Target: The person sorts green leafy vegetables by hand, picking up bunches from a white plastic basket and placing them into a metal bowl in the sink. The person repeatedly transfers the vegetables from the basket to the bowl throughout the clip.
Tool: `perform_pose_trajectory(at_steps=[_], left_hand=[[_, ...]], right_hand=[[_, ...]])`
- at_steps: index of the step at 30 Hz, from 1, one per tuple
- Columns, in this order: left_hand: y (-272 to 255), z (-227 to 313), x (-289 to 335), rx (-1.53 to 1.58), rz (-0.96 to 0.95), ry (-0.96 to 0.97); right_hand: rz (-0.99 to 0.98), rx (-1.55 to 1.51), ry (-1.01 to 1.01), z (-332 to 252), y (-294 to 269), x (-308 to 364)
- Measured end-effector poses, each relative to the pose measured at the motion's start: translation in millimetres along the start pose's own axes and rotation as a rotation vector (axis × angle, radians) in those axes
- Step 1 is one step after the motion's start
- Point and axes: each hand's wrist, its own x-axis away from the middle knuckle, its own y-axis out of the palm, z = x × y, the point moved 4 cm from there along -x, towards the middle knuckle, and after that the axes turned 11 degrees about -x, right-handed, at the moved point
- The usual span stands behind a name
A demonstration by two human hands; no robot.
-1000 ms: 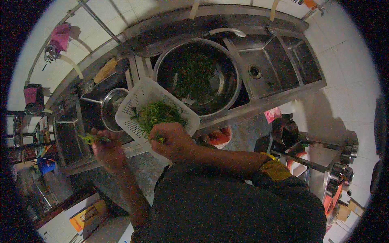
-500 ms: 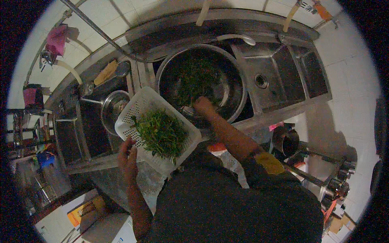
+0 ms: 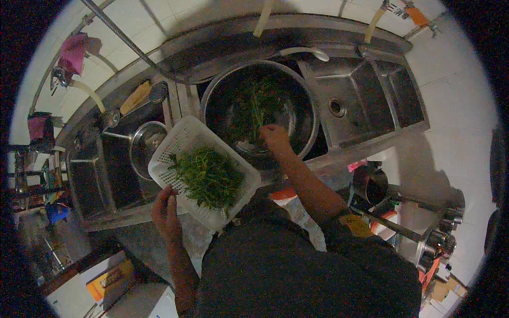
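A white perforated plastic basket holding a heap of green leafy vegetables rests on the front edge of the steel sink counter. My left hand grips the basket's near left corner. My right hand reaches into a large round steel basin that sits in the middle sink, fingers closed on wet greens floating there.
A smaller steel pot sits in the left sink. An empty sink compartment with a drain lies to the right. Hoses and taps hang along the tiled wall. Metal pots and a rack stand on the floor at right.
My right hand left the basket and went into the basin among the greens. My left hand dropped from beside the left sink to the basket's near corner.
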Motion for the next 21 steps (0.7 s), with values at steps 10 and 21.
perform_pose_trajectory(at_steps=[10, 21], left_hand=[[46, 34, -19, 0.359, -0.228, 0.045], [41, 77, -33, 0.509, -0.187, 0.059]], right_hand=[[-0.18, -0.063, -0.118, -104, -14, 159], [-0.687, -0.088, -0.112, -125, 84, 259]])
